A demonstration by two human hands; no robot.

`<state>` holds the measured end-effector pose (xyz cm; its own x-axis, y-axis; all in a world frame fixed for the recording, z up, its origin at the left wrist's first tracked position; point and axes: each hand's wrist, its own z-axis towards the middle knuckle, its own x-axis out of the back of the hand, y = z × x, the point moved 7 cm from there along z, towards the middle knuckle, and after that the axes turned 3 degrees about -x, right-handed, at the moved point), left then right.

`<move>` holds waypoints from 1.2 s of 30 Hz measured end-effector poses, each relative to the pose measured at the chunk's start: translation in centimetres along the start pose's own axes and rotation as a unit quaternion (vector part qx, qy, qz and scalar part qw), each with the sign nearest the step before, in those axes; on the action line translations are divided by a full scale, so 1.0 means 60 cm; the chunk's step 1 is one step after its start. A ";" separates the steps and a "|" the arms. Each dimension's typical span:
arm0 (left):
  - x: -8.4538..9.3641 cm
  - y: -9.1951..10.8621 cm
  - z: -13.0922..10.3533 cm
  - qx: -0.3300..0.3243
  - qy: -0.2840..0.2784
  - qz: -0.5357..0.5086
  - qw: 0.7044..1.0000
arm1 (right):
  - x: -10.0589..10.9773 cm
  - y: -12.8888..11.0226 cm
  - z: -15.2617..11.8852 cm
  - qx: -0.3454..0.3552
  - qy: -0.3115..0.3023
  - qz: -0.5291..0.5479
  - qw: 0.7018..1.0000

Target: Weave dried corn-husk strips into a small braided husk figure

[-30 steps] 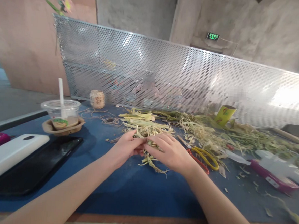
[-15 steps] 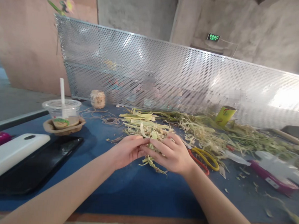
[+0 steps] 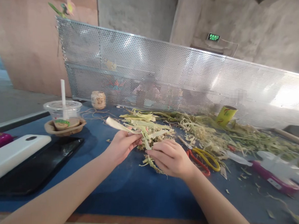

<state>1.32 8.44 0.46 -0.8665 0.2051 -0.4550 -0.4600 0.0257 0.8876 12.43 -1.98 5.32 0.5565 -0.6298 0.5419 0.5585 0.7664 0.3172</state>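
My left hand (image 3: 123,147) is closed, thumb and fingers pinching a pale, husk-like leaf strip (image 3: 115,124); its broad cream end sticks out to the upper left. Opposite it, my right hand (image 3: 171,157) is also closed, its fingertips gripping the lower end of a pale green strip (image 3: 147,141) that runs up towards the left fingers. Whether these are one piece or two I cannot tell. Under and between the hands lies a twisted, braided-looking bundle of plant fibre (image 3: 151,162). Scissors (image 3: 207,159) with one yellow and one red handle lie just beyond my right hand.
Loose leaf strips and dried stalks (image 3: 204,132) spread across the back and right. Further right sits a purple-and-white tool (image 3: 274,175). On the left are a lidded cup (image 3: 63,111), a black phone (image 3: 39,166) and a white device (image 3: 15,154). A perforated metal screen (image 3: 142,67) bounds the back.
My hands have moved apart from nearly touching, the left shifting left and the right slightly down. The pale strip now extends further to the upper left.
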 end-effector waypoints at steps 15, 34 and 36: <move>-0.010 0.000 -0.004 -0.008 -0.038 0.071 0.997 | -0.025 0.018 -0.006 -0.069 -0.069 0.056 0.994; -0.037 0.003 -0.029 -0.075 -0.134 0.357 0.921 | -0.041 0.119 -0.049 -0.492 -0.083 0.212 0.840; -0.041 0.004 -0.035 -0.066 -0.133 0.367 0.918 | -0.066 0.118 -0.057 -0.513 -0.105 0.283 0.804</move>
<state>2.91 5.90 1.63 -0.8826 0.3513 0.3124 0.1955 -0.3300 0.9235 16.27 5.48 2.77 0.8442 -0.1002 0.5266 0.5256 0.3471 -0.7767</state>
